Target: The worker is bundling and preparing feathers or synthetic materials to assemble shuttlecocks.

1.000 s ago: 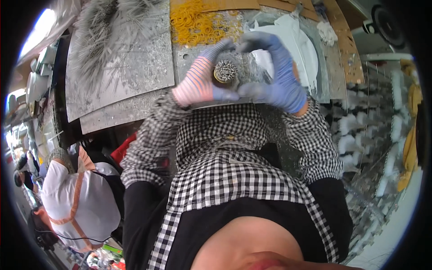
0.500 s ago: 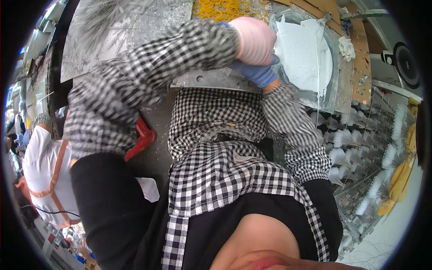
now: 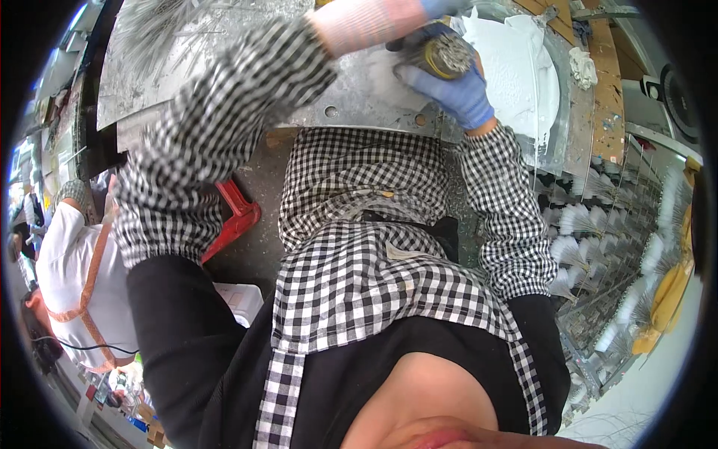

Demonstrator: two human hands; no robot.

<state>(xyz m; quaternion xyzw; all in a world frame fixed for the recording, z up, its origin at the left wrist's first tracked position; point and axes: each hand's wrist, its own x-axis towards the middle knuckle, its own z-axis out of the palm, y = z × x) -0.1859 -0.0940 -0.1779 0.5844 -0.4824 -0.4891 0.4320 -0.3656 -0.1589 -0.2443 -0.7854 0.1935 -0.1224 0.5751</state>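
Grey bundle [image 3: 452,54] sits within the right hand's [image 3: 462,91] curled fingers; slackening could scatter it. Left hand's [image 3: 378,22] fingers: can't tell.

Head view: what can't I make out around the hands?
In the head view:
Left hand in pink-striped glove: blurred; fingers partly cut off by the top edge.
Blue-gloved right hand: palm hidden by the round grey bristle bundle with a yellow band.
Loose grey bristle heap: cut off by the top edge.

A white box [image 3: 241,301] sits near a red object [image 3: 241,218].
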